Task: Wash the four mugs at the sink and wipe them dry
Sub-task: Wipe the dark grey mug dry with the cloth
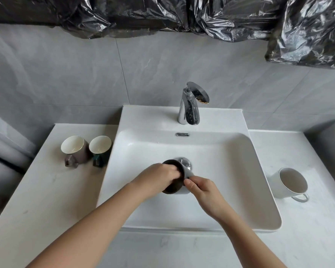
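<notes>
A grey mug (pixel 187 174) with a dark inside lies tilted on its side over the white sink (pixel 211 151), its mouth turned left. My right hand (pixel 200 187) grips the mug's outer wall, thumb on top. The fingers of my left hand (pixel 159 177) are curled inside the mug's mouth; I cannot tell whether they hold anything. On the left counter stand a brown mug (pixel 74 150) and a dark green mug (pixel 100 149), both cream inside. A white mug (pixel 290 183) stands on the right counter, handle toward me.
A chrome faucet (pixel 190 105) stands at the back of the sink, with no water running from it. The chrome drain (pixel 186 162) shows just behind the held mug. Black plastic sheeting (pixel 162 14) hangs along the grey tiled wall above.
</notes>
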Motion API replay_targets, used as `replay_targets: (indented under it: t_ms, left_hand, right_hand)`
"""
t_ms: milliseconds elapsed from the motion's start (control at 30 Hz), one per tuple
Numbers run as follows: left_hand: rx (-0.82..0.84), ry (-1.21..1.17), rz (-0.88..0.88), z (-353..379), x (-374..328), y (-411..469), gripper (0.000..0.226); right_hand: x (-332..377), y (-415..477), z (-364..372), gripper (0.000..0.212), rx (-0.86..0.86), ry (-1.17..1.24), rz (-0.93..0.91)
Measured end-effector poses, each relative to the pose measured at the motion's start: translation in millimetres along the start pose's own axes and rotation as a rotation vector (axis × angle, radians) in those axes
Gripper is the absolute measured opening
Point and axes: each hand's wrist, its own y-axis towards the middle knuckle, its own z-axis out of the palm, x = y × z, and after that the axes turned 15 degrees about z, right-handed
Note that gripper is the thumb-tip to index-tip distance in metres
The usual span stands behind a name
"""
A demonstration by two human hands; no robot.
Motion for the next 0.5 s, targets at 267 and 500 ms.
replay_targets:
  t_ms: [267, 500]
  left_hand:
    - [-0.154, 0.158, 0.198, 7, 11, -19, 0.049]
    - [0.151, 0.271, 0.131, 5, 7, -13, 0.066]
  right_hand:
    - [-1, 6, -17, 0.047, 0.002, 0.048, 0.016]
    - [1, 10, -14, 0.042, 0.015, 0.017, -0.016]
